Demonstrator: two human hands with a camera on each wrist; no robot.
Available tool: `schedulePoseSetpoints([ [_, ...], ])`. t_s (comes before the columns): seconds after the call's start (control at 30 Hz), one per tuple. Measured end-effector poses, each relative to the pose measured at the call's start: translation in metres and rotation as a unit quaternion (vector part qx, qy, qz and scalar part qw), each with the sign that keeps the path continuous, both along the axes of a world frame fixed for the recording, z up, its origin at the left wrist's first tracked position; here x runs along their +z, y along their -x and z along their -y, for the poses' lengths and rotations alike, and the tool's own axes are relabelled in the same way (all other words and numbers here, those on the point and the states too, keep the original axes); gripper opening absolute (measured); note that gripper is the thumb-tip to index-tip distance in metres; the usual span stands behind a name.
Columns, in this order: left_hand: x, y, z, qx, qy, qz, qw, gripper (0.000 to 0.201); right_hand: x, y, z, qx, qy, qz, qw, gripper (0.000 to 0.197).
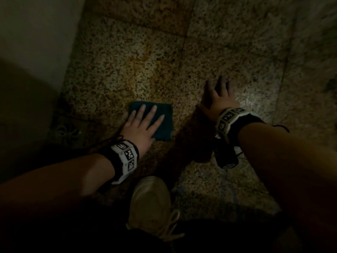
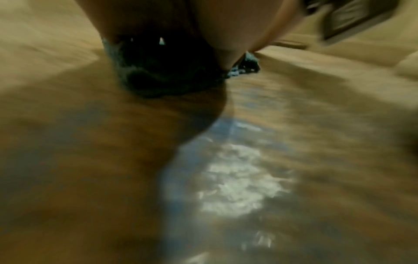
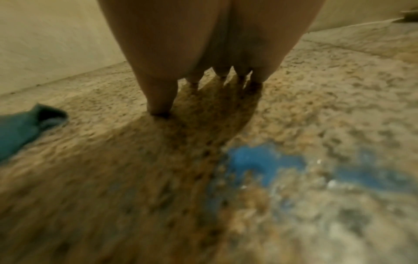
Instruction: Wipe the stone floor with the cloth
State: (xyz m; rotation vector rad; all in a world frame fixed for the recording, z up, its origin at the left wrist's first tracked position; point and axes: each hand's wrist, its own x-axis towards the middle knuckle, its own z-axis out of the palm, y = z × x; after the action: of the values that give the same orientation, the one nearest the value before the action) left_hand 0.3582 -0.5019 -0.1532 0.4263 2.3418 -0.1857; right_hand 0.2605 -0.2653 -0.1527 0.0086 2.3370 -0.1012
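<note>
Head view shows the dark teal cloth [image 1: 160,121] lying flat on the speckled stone floor [image 1: 145,61], folded to a rough square, just ahead of the person's shoe. The left hand [image 1: 140,127] lies palm down on the cloth's near left part, its fingers [image 1: 152,112] straight and slightly spread, pressing the fabric to the stone rather than gripping it. From the left wrist view the cloth [image 2: 158,71] bunches dark under the palm, with a paler corner showing past the thumb, and the floor [image 2: 68,160] around it is streaked with motion blur and carries a pale, shiny patch [image 2: 235,184]. The right hand [image 1: 218,99] is planted on bare stone to the right of the cloth, apart from it, fingers [image 1: 221,83] spread and their tips touching the floor; the right wrist view shows the fingers [image 3: 160,100] standing on the stone, with the cloth [image 3: 22,128] off to the left. That view also shows a blue, wet-looking smear [image 3: 260,160] on the floor nearer the wrist. Both wrists wear bands printed with black-and-white markers. A round metal floor drain [image 1: 68,131] sits left of the left hand, beside a pale wall [image 1: 36,33]. The light-coloured laced shoe [image 1: 151,205] stands between the forearms.
</note>
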Motion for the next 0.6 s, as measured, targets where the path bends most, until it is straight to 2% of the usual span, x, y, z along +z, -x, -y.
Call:
schedulePoseSetpoints([
  [0.2, -0.003, 0.002, -0.002, -0.009, -0.002, -0.013, 1.0, 0.073, -0.001, -0.002, 0.004, -0.007, 0.0, 0.005, 1.0, 0.079],
  [0.37, -0.002, 0.026, -0.021, -0.007, -0.013, -0.04, 0.999, 0.07, 0.01, 0.003, 0.004, -0.003, 0.009, 0.024, 1.0, 0.076],
  [0.53, -0.003, 0.035, -0.029, -0.052, -0.003, -0.057, 0.997, 0.07, 0.019, 0.004, -0.031, -0.01, -0.038, -0.021, 0.999, 0.072],
  [0.6, 0.001, 0.034, -0.03, -0.068, 0.008, -0.052, 0.996, 0.07, 0.019, -0.005, -0.057, -0.033, -0.071, -0.002, 0.997, 0.072],
])
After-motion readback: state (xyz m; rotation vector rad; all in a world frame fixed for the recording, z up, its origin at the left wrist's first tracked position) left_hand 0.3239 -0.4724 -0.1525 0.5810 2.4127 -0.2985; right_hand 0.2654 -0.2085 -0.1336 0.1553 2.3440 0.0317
